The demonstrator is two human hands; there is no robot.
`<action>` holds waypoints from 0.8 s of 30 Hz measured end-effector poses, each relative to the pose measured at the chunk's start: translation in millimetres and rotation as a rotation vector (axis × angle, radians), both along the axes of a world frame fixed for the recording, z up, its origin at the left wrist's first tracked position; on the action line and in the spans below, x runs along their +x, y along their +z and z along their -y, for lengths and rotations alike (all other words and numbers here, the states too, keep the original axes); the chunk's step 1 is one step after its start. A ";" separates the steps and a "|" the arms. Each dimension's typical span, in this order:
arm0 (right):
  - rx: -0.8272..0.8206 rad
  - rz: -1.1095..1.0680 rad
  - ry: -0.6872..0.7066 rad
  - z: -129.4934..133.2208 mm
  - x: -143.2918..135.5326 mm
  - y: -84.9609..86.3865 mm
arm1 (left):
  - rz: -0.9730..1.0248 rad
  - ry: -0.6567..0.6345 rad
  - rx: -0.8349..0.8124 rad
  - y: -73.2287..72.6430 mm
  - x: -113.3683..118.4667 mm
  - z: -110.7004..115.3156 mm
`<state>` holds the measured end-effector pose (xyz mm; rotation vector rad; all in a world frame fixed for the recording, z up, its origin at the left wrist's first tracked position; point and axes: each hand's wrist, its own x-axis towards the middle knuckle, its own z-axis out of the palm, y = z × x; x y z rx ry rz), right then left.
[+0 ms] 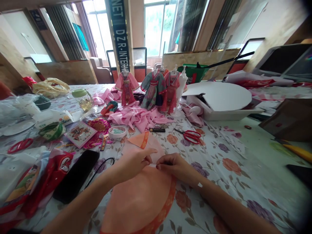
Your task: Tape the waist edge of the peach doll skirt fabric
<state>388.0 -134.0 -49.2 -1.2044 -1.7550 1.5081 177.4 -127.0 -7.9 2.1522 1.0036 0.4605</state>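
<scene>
A sheer peach fabric piece (141,198) with an orange patterned border spreads over the table in front of me, its upper edge at my fingers. My left hand (140,162) is at this edge, index finger stretched out, thumb and other fingers curled together on the cloth. Close beside it, my right hand (172,164) pinches the same edge between thumb and fingers. The fingertips partly hide the gripped spot. Beyond the hands lies a paler part of the sheer cloth with an orange-trimmed corner (138,140).
Red-handled scissors (192,137), a black marker-like stick (157,130) and a white tape roll (117,132) lie ahead. Pink fabric scraps (138,117) sit before small dressed mannequins (153,89). A black phone (76,175) is at left, a white round board (221,96) at right.
</scene>
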 end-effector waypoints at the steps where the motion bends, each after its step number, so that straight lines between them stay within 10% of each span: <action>1: 0.005 0.000 0.003 -0.3 0.1 -0.1 | -0.015 -0.009 0.021 0.2 0.5 0.0; 16: -0.016 -0.014 -0.004 3.6 -2.1 7.3 | -0.195 -0.126 0.263 -1.6 8.8 -5.1; 24: -0.026 -0.009 -0.012 1.2 -1.6 1.1 | -0.063 0.021 0.227 -6.9 7.4 -13.7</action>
